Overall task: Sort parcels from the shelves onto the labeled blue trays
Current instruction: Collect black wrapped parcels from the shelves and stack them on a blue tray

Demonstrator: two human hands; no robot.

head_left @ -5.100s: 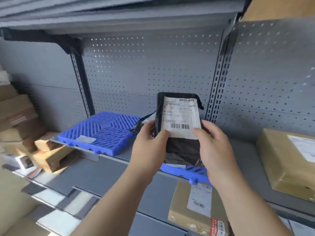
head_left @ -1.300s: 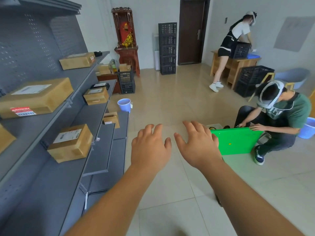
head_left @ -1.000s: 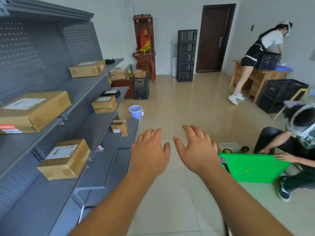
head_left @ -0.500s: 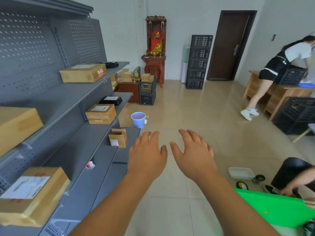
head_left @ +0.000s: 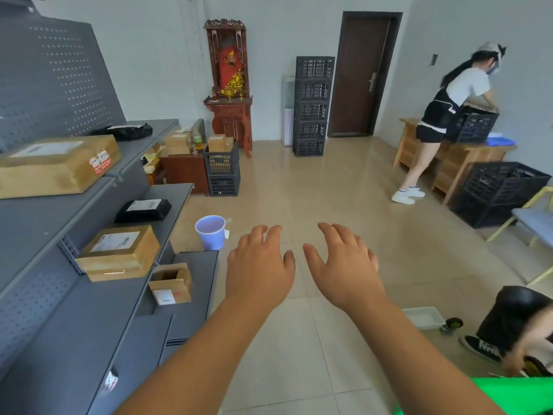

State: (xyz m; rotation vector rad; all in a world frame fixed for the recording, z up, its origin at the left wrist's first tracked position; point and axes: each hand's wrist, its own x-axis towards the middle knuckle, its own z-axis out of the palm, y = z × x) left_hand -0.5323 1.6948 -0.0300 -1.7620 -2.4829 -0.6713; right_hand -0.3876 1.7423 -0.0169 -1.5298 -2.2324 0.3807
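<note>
My left hand [head_left: 259, 269] and my right hand [head_left: 344, 266] are held out side by side over the tiled floor, palms down, fingers apart, holding nothing. The grey shelves [head_left: 59, 223] run along my left. On them lie a large cardboard parcel [head_left: 57, 166], a mid-sized cardboard box [head_left: 119, 253], a small open box [head_left: 172, 284], a flat black parcel [head_left: 143, 209] and a black bag parcel [head_left: 125, 130]. No blue tray is in view.
A lilac bucket [head_left: 211, 232] stands on the floor by the shelf end. Black crates [head_left: 312, 106] are stacked near the door. One person bends over a wooden table [head_left: 466, 154] at right; another crouches by a green board [head_left: 514, 395] at lower right.
The black parcel I held five seconds ago is gone from my hands. My view has swung from the blue trays along the shelves, and I have moved closer to the boxes.
</note>
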